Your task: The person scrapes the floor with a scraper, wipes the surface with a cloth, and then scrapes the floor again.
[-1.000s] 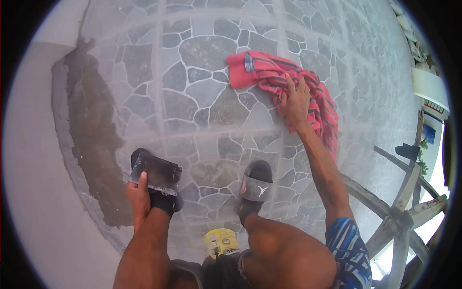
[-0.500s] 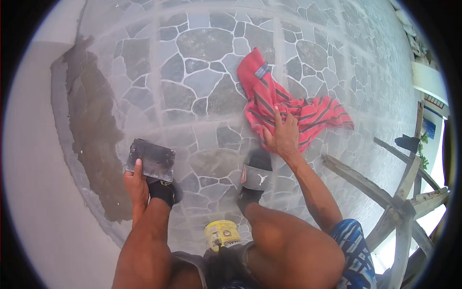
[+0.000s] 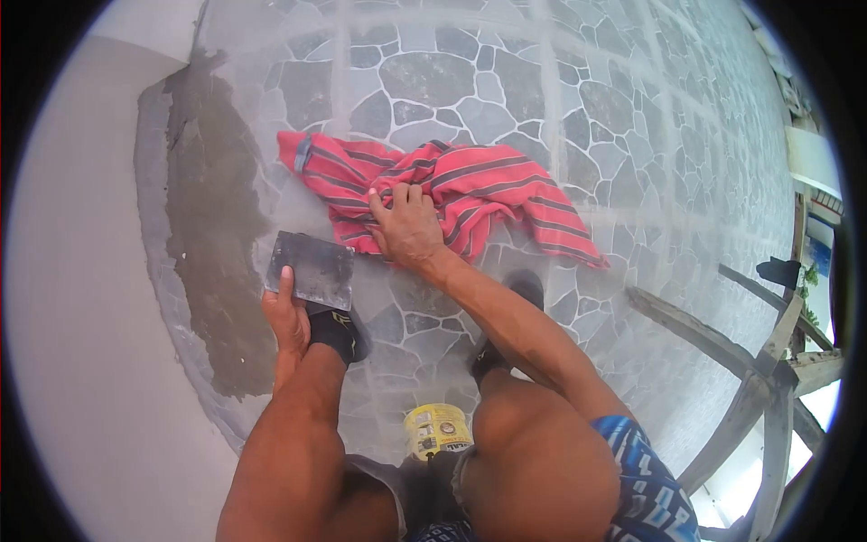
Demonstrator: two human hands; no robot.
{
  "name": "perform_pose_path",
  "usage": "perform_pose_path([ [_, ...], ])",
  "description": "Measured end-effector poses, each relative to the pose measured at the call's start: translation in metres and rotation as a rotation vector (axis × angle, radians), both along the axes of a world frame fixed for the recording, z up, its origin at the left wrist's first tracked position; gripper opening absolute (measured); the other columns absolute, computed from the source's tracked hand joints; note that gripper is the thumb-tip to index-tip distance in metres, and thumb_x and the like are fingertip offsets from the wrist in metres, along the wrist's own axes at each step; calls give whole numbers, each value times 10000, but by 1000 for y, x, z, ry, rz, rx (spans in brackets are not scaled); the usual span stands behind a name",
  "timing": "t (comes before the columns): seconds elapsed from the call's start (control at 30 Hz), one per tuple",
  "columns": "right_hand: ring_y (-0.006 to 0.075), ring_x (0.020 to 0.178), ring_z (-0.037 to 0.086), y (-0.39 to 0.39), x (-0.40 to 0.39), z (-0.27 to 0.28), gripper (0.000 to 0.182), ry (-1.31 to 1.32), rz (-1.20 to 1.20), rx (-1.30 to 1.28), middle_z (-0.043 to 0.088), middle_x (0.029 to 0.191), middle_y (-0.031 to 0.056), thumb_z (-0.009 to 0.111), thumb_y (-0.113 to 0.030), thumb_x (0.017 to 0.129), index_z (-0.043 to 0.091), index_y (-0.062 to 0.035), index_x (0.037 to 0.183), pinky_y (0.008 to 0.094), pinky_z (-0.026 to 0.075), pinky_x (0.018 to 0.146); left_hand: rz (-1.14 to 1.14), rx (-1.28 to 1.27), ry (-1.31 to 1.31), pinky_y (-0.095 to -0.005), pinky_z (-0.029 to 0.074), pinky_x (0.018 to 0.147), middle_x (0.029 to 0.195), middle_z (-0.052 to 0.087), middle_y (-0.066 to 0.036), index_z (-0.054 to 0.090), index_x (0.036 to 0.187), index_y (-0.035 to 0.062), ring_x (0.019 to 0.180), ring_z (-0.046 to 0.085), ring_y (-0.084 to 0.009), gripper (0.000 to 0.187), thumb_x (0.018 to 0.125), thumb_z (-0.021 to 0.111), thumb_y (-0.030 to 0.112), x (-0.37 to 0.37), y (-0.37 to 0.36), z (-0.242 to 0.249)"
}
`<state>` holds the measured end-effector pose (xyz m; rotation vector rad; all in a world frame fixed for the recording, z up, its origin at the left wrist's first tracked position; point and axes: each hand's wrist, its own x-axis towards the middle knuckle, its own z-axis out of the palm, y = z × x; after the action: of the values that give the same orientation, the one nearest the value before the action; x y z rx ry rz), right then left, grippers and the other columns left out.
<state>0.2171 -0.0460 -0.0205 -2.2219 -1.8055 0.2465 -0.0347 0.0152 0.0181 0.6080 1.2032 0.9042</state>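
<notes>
My left hand (image 3: 287, 316) holds a dark, flat rectangular plate (image 3: 312, 271) with pale smears, its thumb lying over the near edge. My right hand (image 3: 412, 224) is on a red shirt (image 3: 488, 185) with dark stripes, its fingers closed into the bunched cloth. The shirt lies spread sideways over the stone-patterned floor (image 3: 429, 79), in front of my feet. At its left end a grey label (image 3: 302, 152) shows. The plate is just left of my right hand, above my left foot.
A patch of wet-looking grey mortar (image 3: 217, 235) runs along the white wall (image 3: 81, 271) on the left. Between my legs stands a yellow bucket (image 3: 437, 426). Crossed wooden beams (image 3: 695, 339) stand at the right.
My right hand has swept left with the shirt, which now stretches across the floor toward the mortar patch. My left hand still holds the plate. The view has shifted slightly.
</notes>
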Motion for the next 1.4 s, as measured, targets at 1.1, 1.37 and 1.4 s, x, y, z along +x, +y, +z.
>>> perform_pose_path([
  [1.1, 382, 949, 597, -71, 71, 1, 546, -244, -401, -247, 558, 1014, 219, 738, -451, 853, 542, 8, 1074, 480, 541, 711, -23, -13, 43, -309, 513, 860, 1099, 681, -75, 655, 1180, -32, 964, 637, -142, 271, 987, 675, 157, -7, -3, -2],
  [1.37, 371, 993, 578, -7, 7, 1, 588, 60, -135, -50, 528, 1053, 171, 798, -399, 792, 532, -122, 1238, 461, 564, 722, -26, -66, 39, -300, 510, 852, 1058, 683, -53, 666, 1142, -22, 942, 636, -135, 258, 980, 687, 177, -7, -8, 6],
  [1.4, 383, 1012, 579, -26, 25, 2, 584, 47, -236, -24, 530, 1078, 182, 790, -394, 803, 528, -118, 1245, 486, 557, 748, -13, -59, 46, -294, 508, 846, 1038, 687, -44, 674, 1125, -18, 930, 635, -130, 248, 978, 691, 181, -9, -2, 10],
])
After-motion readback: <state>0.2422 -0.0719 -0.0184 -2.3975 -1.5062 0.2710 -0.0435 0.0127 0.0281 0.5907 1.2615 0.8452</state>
